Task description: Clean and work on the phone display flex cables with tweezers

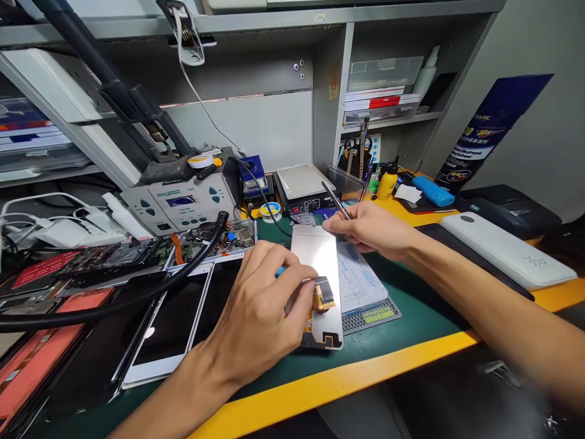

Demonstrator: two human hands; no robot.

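Note:
A phone screen (315, 253) shows its silvery back, tilted up over the work mat. My left hand (269, 299) is closed on the phone screen's left side, with thumb and forefinger tips together beside its black and gold flex cable (324, 291). A bit of something blue peeks out between those fingers. My right hand (365, 225) grips metal tweezers (336, 200), which point up and away to the left, while its fingertips are at the screen's upper right corner. Beneath lies a pale printed pad (361, 280) on a grey perforated plate (375, 315).
Several dark phone screens (159, 329) lie left, crossed by a black hose (183, 274). Behind are a parts tray (214, 244), soldering station (183, 201) and hot plate (306, 189). Right are a yellow bottle (387, 183), white power bank (507, 250) and spray can (489, 134).

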